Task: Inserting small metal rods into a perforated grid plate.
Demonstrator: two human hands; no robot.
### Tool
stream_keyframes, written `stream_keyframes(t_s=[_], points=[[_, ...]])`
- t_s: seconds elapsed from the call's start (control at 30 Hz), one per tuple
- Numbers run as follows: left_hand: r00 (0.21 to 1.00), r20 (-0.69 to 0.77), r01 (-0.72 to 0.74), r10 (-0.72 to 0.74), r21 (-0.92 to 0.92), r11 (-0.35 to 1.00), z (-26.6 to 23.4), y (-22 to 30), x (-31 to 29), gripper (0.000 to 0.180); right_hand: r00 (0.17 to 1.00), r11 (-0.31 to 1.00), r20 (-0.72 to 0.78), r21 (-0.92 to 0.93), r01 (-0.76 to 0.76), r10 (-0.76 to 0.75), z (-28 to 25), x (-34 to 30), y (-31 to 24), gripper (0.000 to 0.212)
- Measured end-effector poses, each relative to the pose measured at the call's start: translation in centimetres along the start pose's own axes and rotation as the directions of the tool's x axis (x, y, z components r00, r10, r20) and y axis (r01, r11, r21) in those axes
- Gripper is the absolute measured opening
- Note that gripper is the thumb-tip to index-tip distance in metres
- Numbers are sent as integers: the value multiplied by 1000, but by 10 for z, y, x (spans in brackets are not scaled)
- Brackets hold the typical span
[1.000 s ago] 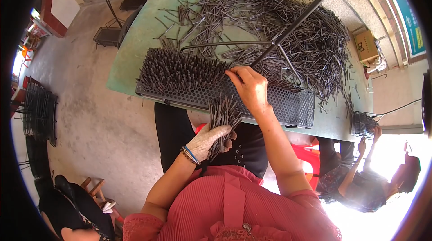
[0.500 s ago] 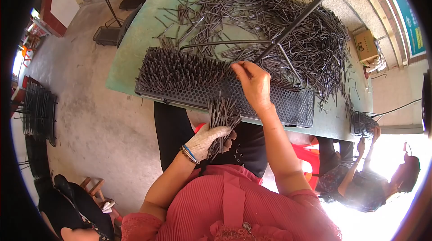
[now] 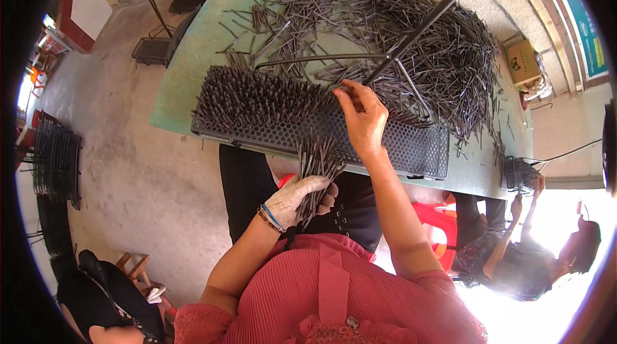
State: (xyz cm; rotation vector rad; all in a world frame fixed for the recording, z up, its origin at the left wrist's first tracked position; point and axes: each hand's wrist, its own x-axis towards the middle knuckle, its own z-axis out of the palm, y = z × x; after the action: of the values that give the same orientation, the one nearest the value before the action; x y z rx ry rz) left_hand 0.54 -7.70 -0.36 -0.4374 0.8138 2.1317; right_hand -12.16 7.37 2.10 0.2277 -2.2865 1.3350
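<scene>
My left hand (image 3: 292, 201), in a pale work glove, is closed around a bundle of thin dark sticks (image 3: 315, 164) just in front of the board's near edge. A long black perforated board (image 3: 392, 151) lies along the near side of the table. Its left part is thickly filled with upright dark sticks (image 3: 250, 99), while bare holes show along the front and on the right. Over the board's middle, at the border of the standing sticks, my bare right hand (image 3: 365, 116) is pinched. What its fingertips hold is too small to make out.
A large heap of loose dark sticks (image 3: 443, 54) covers the green table (image 3: 186, 80). A black metal pole with splayed legs (image 3: 427, 26) rises behind the board, close to my right hand. Another person (image 3: 514, 260) works at the right end; someone else (image 3: 106, 292) sits lower left.
My right hand has shifted slightly up and to the right above the board, its fingers still bent together. The left hand and its bundle stay almost in place.
</scene>
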Motion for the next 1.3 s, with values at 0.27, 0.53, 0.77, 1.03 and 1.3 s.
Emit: stream_keyframes(t_s=[0.27,0.53,0.77,1.03,1.3], points=[[1000,-5,-9,9,-5,1000,4,0,-2,20,1000,1000,-24,-28,-7,7,0,-3,7,22],[1000,-19,1,-1,-30,1000,2,1,1,21,995,995,1,-9,-104,104,-2,-2,7,24],[1000,-7,-9,9,-17,1000,4,4,2,23,993,997,103,-51,62,-57,-3,3,9,24],[996,-91,-11,16,57,998,5,1,2,22,919,845,278,-383,372,-278,-5,0,-1,23],[998,-45,-35,34,-19,999,7,2,3,24,896,806,344,-423,414,-279,-3,7,-1,26]])
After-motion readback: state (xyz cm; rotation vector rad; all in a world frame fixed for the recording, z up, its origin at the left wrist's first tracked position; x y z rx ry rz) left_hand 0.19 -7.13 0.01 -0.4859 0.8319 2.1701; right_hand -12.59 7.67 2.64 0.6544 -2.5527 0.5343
